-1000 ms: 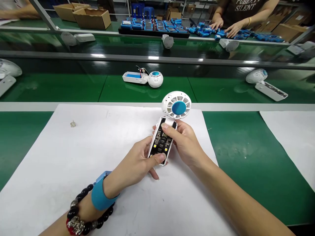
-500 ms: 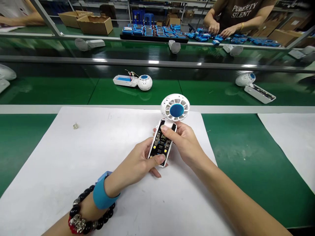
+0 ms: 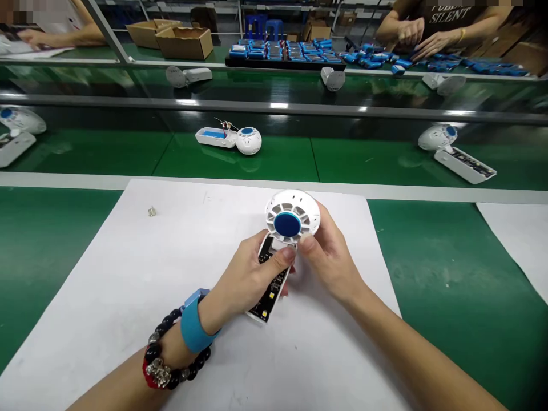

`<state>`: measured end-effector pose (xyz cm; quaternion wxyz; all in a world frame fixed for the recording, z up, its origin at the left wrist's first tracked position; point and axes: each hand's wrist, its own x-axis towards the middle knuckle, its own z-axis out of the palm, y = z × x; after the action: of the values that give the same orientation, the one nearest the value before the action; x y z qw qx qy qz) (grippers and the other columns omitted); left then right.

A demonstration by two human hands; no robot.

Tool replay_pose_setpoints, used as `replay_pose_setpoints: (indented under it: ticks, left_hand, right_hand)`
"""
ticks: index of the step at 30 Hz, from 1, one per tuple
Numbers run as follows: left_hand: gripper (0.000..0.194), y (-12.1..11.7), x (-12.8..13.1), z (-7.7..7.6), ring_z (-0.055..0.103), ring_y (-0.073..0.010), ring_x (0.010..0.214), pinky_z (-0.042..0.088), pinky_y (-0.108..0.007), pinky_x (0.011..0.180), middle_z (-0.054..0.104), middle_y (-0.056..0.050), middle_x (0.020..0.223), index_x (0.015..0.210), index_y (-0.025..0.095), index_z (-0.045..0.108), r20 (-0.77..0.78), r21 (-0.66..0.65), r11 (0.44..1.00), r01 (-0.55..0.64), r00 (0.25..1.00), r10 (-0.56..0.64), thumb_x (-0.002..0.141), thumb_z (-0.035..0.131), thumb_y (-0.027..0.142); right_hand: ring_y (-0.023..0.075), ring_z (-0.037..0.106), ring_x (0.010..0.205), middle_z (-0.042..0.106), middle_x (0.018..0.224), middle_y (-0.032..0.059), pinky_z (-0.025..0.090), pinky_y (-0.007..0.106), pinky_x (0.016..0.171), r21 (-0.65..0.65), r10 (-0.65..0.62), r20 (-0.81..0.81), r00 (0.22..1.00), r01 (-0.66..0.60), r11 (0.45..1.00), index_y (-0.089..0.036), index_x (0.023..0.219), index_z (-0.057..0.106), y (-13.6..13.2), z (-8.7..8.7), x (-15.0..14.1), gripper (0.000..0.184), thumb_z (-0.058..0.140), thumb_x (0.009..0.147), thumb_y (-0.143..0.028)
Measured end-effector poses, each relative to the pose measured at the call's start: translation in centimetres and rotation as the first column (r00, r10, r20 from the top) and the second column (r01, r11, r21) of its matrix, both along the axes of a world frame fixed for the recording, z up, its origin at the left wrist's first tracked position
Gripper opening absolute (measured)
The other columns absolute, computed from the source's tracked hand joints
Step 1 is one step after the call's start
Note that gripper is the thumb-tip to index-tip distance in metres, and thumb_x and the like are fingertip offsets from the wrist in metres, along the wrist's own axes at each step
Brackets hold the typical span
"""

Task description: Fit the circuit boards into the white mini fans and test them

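Centre frame, my left fingers [image 3: 280,262] grip the handle [image 3: 271,297], my right fingers [image 3: 311,248] the fan head [image 3: 293,218]; I judge this positioning, next calling for steady support.

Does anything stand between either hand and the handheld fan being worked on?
Nothing visible does. The left hand clasps the handheld fan across its circuit board, and the right hand grips the fan head. A small loose piece lies apart, leftward on the white sheet.
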<state>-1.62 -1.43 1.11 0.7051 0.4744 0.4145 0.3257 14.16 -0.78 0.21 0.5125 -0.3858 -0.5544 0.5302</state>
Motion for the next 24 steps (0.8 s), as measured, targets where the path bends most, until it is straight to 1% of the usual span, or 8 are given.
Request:
replay_pose_setpoints:
  ticks: [4,7,15,16,18,20,22,24]
  left_hand:
    - [0.040,-0.20,0.18,0.26,0.059,-0.0133,0.048,0.048,-0.022,0.046,0.063,-0.002,0.065,0.091,0.014,0.054,0.002,-0.041,0.999,-0.008,1.000,0.008,0.084,0.071,0.050]
    - [0.040,-0.28,0.29,0.33,0.059,-0.0141,0.048,0.047,-0.022,0.045,0.063,-0.002,0.065,0.087,0.014,0.053,-0.001,-0.052,0.999,-0.014,1.000,0.014,0.083,0.073,0.049]
    - [0.041,-0.25,0.30,0.17,0.060,-0.0135,0.049,0.049,-0.021,0.046,0.062,-0.001,0.068,0.091,0.015,0.053,-0.013,-0.014,1.000,-0.017,1.000,0.016,0.084,0.072,0.050]
    - [0.041,-0.21,0.32,0.15,0.061,-0.0134,0.050,0.049,-0.021,0.047,0.062,-0.002,0.070,0.093,0.015,0.053,-0.019,-0.008,1.000,-0.011,1.000,0.011,0.084,0.071,0.051]
    - [0.043,-0.17,0.40,0.16,0.062,-0.0134,0.053,0.050,-0.022,0.049,0.065,-0.004,0.077,0.098,0.015,0.053,-0.016,0.002,1.000,0.002,1.000,-0.002,0.086,0.068,0.054]
    - [0.046,-0.17,0.49,0.23,0.063,-0.0134,0.056,0.052,-0.022,0.052,0.066,-0.006,0.082,0.102,0.016,0.053,0.006,0.005,1.000,-0.002,1.000,0.002,0.091,0.059,0.059]
    - [0.046,-0.16,0.50,0.27,0.063,-0.0136,0.059,0.053,-0.023,0.055,0.066,-0.006,0.079,0.102,0.016,0.054,0.029,0.007,1.000,-0.001,1.000,0.001,0.094,0.050,0.061]
    - [0.044,-0.12,0.38,0.21,0.063,-0.0137,0.061,0.052,-0.023,0.057,0.065,-0.005,0.075,0.096,0.016,0.055,0.041,0.011,1.000,-0.004,0.999,0.004,0.095,0.050,0.060]
  right_hand:
    - [0.0164,0.065,0.083,0.067,0.106,0.0049,0.056,0.027,0.063,0.029,-0.038,0.049,0.998,0.037,0.999,-0.023,0.124,0.056,0.11,0.12,0.08,0.047,0.061,0.091,-0.056]
    - [0.0170,0.065,0.080,0.070,0.103,0.0049,0.057,0.030,0.066,0.007,-0.062,0.056,0.997,0.061,0.998,-0.022,0.123,0.057,-0.02,0.18,-0.10,0.046,0.060,0.091,-0.056]
    - [0.0187,0.066,0.083,0.070,0.101,0.0046,0.058,0.034,0.072,0.019,-0.120,0.044,0.992,0.119,0.993,-0.023,0.118,0.061,-0.12,0.24,-0.42,0.043,0.060,0.090,-0.056]
    - [0.0182,0.065,0.081,0.070,0.101,0.0047,0.058,0.033,0.070,0.010,-0.121,0.038,0.992,0.121,0.993,-0.023,0.118,0.061,-0.12,0.18,-0.43,0.043,0.060,0.090,-0.056]
    - [0.0161,0.062,0.071,0.069,0.100,0.0052,0.056,0.030,0.059,-0.019,-0.123,0.002,0.992,0.123,0.992,-0.024,0.119,0.059,-0.15,-0.04,-0.44,0.044,0.060,0.090,-0.057]
    - [0.0153,0.059,0.065,0.068,0.099,0.0057,0.051,0.028,0.050,-0.051,-0.127,-0.057,0.990,0.124,0.991,-0.024,0.121,0.058,-0.19,-0.32,-0.44,0.046,0.058,0.091,-0.058]
    - [0.0177,0.062,0.075,0.067,0.102,0.0065,0.055,0.030,0.057,-0.038,-0.146,-0.092,0.985,0.143,0.989,-0.024,0.119,0.058,-0.23,-0.51,-0.43,0.045,0.058,0.091,-0.058]
    - [0.0205,0.064,0.091,0.067,0.108,0.0070,0.058,0.034,0.074,0.014,-0.161,-0.079,0.984,0.163,0.987,-0.023,0.116,0.059,-0.23,-0.53,-0.44,0.043,0.060,0.090,-0.058]
